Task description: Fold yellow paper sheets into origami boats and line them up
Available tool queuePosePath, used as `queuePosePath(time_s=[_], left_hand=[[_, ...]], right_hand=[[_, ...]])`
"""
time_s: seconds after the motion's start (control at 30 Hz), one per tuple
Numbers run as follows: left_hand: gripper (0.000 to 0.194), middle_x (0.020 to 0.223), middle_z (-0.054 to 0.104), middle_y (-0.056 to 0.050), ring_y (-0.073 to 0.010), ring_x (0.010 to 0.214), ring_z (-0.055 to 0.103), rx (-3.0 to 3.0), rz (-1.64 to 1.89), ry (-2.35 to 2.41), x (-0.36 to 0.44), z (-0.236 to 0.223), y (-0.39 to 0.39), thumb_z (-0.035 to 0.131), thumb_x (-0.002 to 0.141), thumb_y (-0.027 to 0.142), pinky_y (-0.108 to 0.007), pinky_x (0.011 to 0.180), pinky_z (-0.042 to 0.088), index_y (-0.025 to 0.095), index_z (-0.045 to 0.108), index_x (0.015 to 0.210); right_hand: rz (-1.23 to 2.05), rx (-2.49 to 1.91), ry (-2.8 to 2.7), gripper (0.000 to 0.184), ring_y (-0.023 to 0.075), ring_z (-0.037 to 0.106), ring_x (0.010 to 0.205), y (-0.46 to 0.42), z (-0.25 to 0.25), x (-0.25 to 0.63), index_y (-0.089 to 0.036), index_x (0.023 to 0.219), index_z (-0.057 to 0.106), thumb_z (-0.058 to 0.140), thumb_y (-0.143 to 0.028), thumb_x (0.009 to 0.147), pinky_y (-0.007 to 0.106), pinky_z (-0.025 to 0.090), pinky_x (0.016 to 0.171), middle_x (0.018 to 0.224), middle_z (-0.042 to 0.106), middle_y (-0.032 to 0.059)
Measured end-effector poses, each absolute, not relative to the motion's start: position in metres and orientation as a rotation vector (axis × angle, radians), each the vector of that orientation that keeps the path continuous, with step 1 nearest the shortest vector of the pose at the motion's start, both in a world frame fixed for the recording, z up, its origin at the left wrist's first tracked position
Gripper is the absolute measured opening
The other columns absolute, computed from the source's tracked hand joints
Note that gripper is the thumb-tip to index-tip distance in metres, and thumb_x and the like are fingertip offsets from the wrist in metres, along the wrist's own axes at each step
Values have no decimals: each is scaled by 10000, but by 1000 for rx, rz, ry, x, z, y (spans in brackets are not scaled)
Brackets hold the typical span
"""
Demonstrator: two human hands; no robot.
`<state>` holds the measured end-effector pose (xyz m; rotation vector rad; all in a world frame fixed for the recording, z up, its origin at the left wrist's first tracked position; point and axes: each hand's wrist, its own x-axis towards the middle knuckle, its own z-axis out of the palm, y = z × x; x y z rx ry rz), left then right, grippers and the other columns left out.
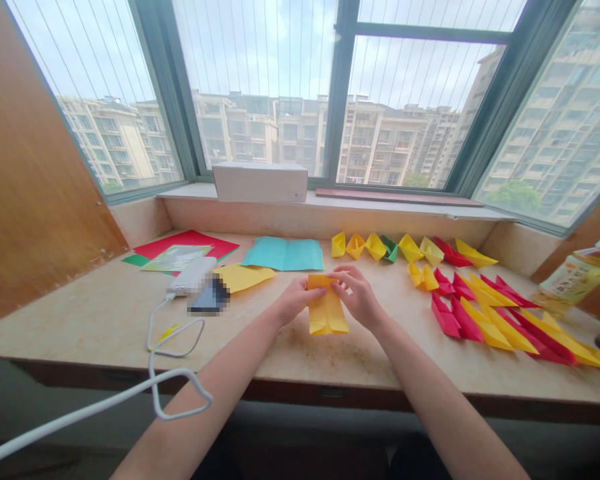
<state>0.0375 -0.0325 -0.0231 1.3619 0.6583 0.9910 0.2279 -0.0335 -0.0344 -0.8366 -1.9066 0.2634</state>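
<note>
A folded piece of yellow paper [329, 316] is between my hands, above the front middle of the counter. My left hand [300, 300] pinches its upper left edge, thumb lying on the front face. At the upper right edge, my right hand [354, 293] grips the same paper with thumb and fingertips. The paper has a crease down its middle, and its lower end flares slightly toward me. Just beyond my hands lies a creased turquoise sheet [283, 253]. A flat yellow sheet [245, 277] rests to the left of it.
Folded paper boats stand in a row at the back right, including a green one [389, 249]. More red and yellow boats [497, 325] cover the right side near a bottle [580, 273]. On the left are red sheets [195, 241], a white power bank [193, 275] and a looping cable [153, 383].
</note>
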Motion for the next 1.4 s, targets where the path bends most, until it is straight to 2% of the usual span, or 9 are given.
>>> queuePosePath(time_s=[0.2,0.37,0.57,0.77,0.93,1.2,1.4], left_hand=[[272,903,731,-67,-208,777,656,1374,977,649,37,-22,-33,787,698,335,-285,715,458,168,751,910],[263,897,725,-58,-193,769,641,1368,971,645,37,-22,-32,779,699,311,-271,711,449,163,749,914],[369,905,717,-70,-176,760,624,1356,915,683,35,-25,-30,789,700,342,-259,694,436,128,725,993],[368,933,712,-84,-182,778,620,1382,893,715,34,-26,-30,783,713,355,-259,698,432,118,722,987],[377,969,707,-90,-199,809,630,1404,865,702,32,-32,-26,755,740,353,-277,714,440,127,709,1038],[366,968,711,-74,-189,815,631,1387,881,700,32,-33,-26,764,729,360,-269,719,432,141,720,1018],[371,898,707,-68,-173,758,615,1392,911,718,33,-30,-26,783,704,385,-255,690,418,125,729,962]], right_hand=[[270,-851,-1928,325,183,627,874,-32,-37,229,-293,1253,627,509,-272,951,338,569,715,1148,583,85],[228,-848,-1939,289,192,629,915,-32,-36,229,-279,1195,663,504,-258,954,338,571,740,1135,589,84],[147,-830,-1989,311,198,637,969,-34,-35,229,-292,1223,633,486,-218,959,353,564,811,1151,583,79],[141,-839,-1997,302,206,640,970,-34,-37,228,-283,1196,653,494,-205,952,346,568,789,1147,586,86],[211,-838,-1971,336,173,647,860,-30,-40,227,-262,1251,628,494,-203,949,334,575,762,1157,587,96],[220,-847,-1990,260,165,632,847,-33,-35,227,-245,1136,668,493,-204,948,318,558,745,1137,583,91],[217,-889,-1988,146,145,618,800,-37,-31,226,-226,975,646,504,-241,941,286,532,710,1119,585,72]])
